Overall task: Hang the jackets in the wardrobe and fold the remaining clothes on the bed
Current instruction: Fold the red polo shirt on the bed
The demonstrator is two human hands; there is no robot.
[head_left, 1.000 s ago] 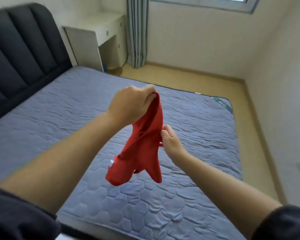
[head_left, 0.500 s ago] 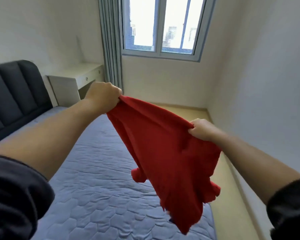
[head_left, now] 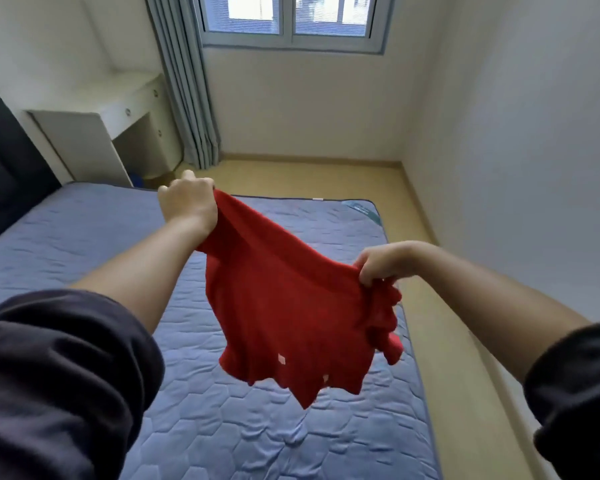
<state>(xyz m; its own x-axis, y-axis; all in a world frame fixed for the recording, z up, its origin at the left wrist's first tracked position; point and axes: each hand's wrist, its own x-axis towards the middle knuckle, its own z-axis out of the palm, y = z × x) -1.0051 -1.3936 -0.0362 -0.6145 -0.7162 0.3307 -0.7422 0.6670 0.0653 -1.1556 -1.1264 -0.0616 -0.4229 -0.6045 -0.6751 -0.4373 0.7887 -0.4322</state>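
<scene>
Red garment [head_left: 284, 306], hanging over mattress [head_left: 84, 237] — left hand [head_left: 187, 202] and right hand [head_left: 385, 261] fingers clench its upper edge.

The red garment [head_left: 284, 306] is matt cloth. The mattress [head_left: 84, 244] is quilted blue-grey fabric stitched in hexagons. At 9 o'clock the headboard [head_left: 0, 161] is dark padded upholstery; at 10 o'clock the desk [head_left: 84, 140] is smooth white; at 11 o'clock the curtain [head_left: 187, 98] is grey cloth.
</scene>
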